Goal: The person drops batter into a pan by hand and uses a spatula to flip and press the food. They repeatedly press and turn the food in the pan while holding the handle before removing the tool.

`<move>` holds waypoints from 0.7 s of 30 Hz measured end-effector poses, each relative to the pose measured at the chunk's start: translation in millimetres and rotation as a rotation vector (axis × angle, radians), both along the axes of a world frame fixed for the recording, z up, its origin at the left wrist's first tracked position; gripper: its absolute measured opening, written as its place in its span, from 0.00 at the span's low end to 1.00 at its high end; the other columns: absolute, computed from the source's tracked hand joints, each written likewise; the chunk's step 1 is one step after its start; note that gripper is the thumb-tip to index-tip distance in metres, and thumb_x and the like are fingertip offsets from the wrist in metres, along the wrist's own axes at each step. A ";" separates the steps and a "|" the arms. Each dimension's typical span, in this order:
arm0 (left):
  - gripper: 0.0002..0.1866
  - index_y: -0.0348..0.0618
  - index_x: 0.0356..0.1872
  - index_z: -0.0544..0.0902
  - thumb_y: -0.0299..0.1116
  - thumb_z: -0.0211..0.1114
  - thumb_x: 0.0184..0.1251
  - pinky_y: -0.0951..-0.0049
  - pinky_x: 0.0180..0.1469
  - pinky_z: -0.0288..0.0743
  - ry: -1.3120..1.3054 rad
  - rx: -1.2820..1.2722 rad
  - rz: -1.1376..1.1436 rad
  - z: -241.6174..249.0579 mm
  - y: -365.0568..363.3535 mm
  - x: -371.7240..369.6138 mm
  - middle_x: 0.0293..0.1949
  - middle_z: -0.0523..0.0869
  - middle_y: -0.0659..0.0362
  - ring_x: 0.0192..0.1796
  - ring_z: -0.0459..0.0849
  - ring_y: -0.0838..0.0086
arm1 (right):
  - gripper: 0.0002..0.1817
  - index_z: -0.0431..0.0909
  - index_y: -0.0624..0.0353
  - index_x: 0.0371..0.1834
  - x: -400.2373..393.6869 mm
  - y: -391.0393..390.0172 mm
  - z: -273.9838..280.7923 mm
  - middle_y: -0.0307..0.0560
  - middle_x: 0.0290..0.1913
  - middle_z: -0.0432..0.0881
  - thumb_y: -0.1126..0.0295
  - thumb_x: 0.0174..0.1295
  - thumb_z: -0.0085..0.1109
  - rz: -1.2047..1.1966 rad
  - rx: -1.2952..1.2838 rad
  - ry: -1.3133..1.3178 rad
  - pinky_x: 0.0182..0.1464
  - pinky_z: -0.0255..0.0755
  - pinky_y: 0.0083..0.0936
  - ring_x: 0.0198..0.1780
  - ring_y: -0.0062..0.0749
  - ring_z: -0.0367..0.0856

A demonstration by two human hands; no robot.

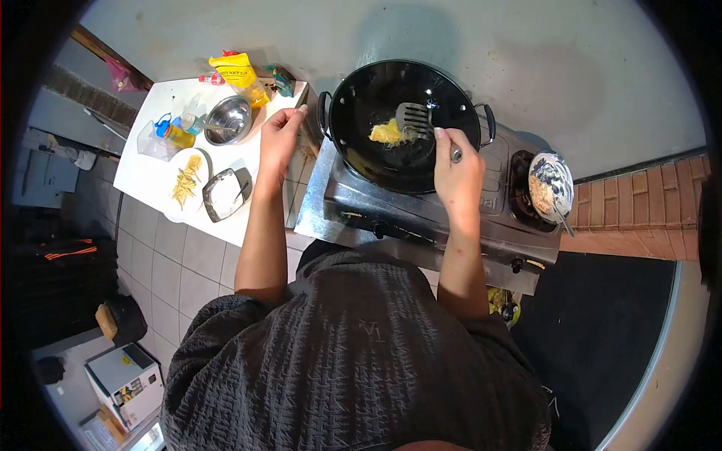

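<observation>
My right hand [459, 169] grips a slotted spatula [414, 119] by its handle, over a black two-handled wok [376, 169]. The spatula's slotted head lies against a piece of yellow frying food [386, 133] in oil at the wok's middle. My left hand [280, 141] is raised between the white table and the wok, apart from the wok's left handle. Its fingers are curled together, and nothing shows in them. Under the wok is a metal gas stove [361, 195]. A bowl [553, 180] with pale food and a spoon sits on the stove's right burner.
On the white table [150, 177] at left are a steel bowl [229, 120], a plate of yellow strips [186, 180], a dark square dish with white powder [224, 197], a yellow packet [239, 71] and bottles [177, 135]. A brick ledge [632, 201] runs along the right.
</observation>
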State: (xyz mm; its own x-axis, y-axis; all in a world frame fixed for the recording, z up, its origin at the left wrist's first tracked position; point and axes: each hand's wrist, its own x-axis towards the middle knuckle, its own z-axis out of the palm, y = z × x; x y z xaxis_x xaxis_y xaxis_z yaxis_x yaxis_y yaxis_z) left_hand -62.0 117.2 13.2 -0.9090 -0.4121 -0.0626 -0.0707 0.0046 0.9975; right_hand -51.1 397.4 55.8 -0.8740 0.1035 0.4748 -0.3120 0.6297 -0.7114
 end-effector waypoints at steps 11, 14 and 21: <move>0.12 0.39 0.35 0.83 0.39 0.66 0.66 0.82 0.40 0.64 -0.018 -0.008 0.007 -2.1 -3.4 -2.7 0.31 0.80 0.68 0.35 0.72 0.85 | 0.13 0.80 0.62 0.37 3.9 -6.4 -2.3 0.59 0.31 0.82 0.62 0.68 0.56 0.048 -0.089 -0.013 0.38 0.74 0.35 0.35 0.54 0.82; 0.12 0.39 0.35 0.83 0.39 0.66 0.66 0.82 0.40 0.64 -0.001 0.000 0.015 -1.7 -0.6 -1.2 0.31 0.80 0.68 0.34 0.72 0.85 | 0.13 0.80 0.62 0.38 5.2 -5.5 -4.1 0.59 0.31 0.82 0.62 0.68 0.56 0.048 -0.090 -0.046 0.38 0.74 0.35 0.34 0.52 0.82; 0.13 0.40 0.34 0.82 0.41 0.66 0.65 0.83 0.41 0.63 -0.006 0.011 0.013 0.9 -3.8 3.4 0.31 0.79 0.68 0.36 0.71 0.84 | 0.13 0.81 0.61 0.38 2.4 14.2 3.7 0.59 0.28 0.81 0.61 0.67 0.57 -0.080 -0.108 -0.029 0.35 0.72 0.33 0.31 0.53 0.81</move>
